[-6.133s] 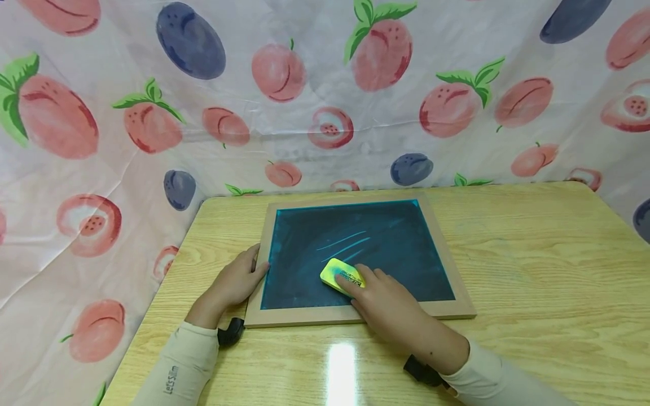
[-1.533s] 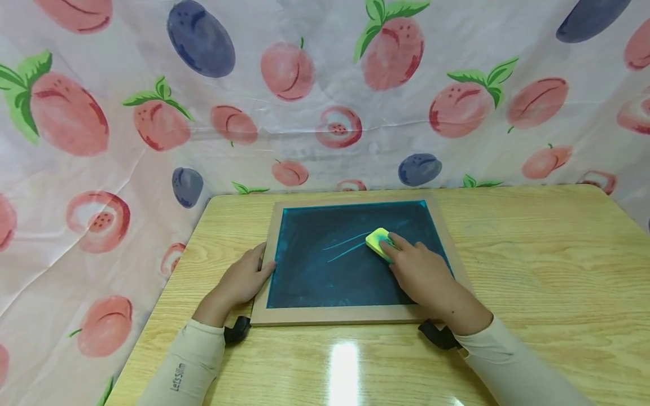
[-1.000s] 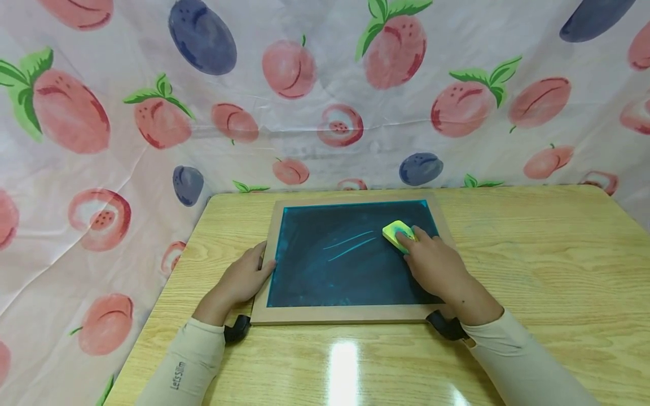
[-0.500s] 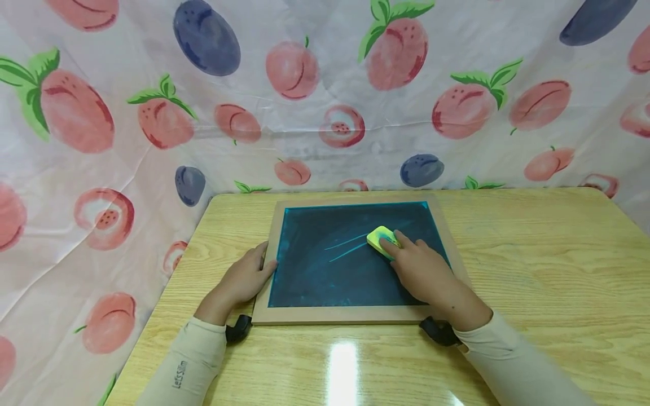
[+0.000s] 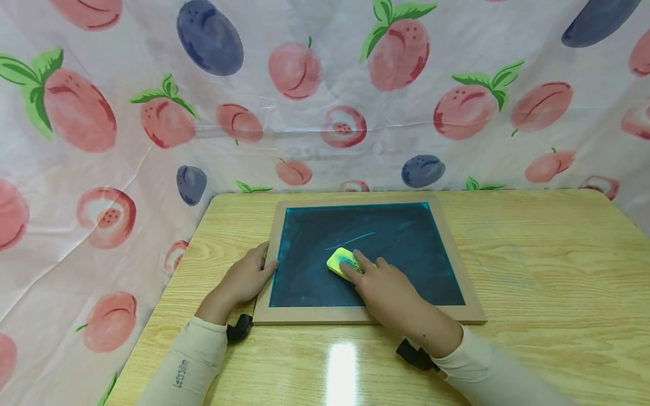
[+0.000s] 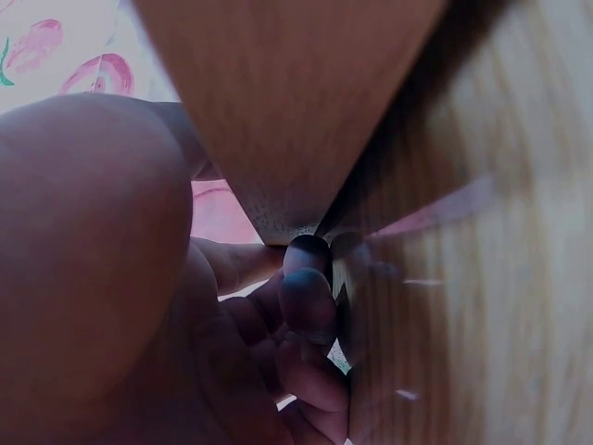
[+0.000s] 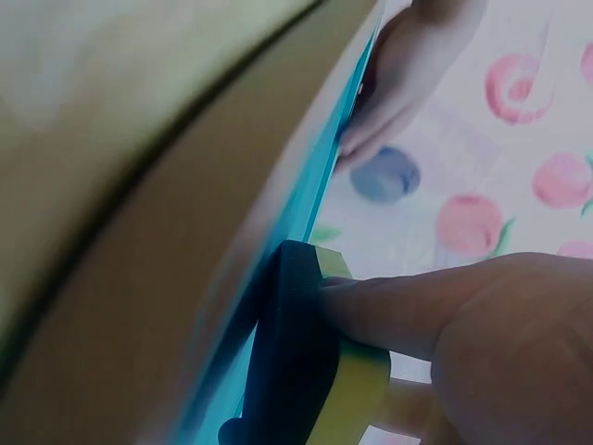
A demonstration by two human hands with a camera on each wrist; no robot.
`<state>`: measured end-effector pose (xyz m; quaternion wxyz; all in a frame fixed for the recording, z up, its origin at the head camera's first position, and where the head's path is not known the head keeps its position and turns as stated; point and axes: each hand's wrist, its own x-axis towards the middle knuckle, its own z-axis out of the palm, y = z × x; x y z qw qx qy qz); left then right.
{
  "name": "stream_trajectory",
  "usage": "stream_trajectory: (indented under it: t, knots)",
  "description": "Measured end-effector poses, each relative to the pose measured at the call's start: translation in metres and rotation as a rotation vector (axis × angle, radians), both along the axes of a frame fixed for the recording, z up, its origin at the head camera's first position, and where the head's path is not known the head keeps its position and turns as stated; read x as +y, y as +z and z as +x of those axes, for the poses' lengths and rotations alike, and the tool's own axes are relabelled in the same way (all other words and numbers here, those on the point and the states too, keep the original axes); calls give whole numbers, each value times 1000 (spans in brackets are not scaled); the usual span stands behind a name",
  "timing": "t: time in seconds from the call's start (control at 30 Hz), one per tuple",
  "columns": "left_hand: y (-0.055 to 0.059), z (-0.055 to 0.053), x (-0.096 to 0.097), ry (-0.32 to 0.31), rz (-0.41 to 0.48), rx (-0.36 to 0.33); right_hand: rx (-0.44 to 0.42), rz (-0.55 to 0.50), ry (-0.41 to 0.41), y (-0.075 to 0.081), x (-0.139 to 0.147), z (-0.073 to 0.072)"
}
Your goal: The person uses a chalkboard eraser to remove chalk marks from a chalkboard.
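A small chalkboard point(image 5: 310, 225) in a pale wooden frame lies flat, with one thin blue chalk line point(image 5: 350, 241) showing on its dark face. My right hand point(image 5: 388, 290) grips a yellow board eraser point(image 5: 336, 262), printed and blue-stained on top, near the middle of the board. In the right wrist view the eraser's dark felt point(image 7: 292, 343) faces the board, with the thumb pressed along its side. At the board's left edge my left hand point(image 5: 246, 276) holds the frame, thumb on top. The left wrist view shows its fingers point(image 6: 310, 301) curled against the frame's side point(image 6: 287, 111).
The board sits on a light wood-grain table point(image 5: 548, 270) that extends to the right and in front. A white cloth with a fruit print point(image 5: 304, 135) hangs behind and on the left. Black wrist devices point(image 5: 240, 328) sit at both wrists.
My right hand has swept the eraser rightward, then back left and toward me. Three chalk lines became two, and now one shows. The left hand keeps its hold on the frame.
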<state>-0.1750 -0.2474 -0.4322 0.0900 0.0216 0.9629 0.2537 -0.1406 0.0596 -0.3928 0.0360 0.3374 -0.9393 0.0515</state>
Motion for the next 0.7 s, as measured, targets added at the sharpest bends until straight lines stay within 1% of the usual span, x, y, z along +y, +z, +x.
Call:
stream_trajectory:
  t: [0.23, 0.37, 0.5, 0.7]
  knots:
    - [1, 0, 1, -6, -1, 5, -34, 48, 50, 3, -19, 19]
    - [3, 1, 2, -6, -5, 6, -29, 52, 89, 5, -25, 27]
    - [4, 1, 2, -6, -14, 4, -9, 60, 115, 5, -28, 30]
    - [4, 1, 1, -4, -18, 0, -8, 70, 108, 6, -30, 26]
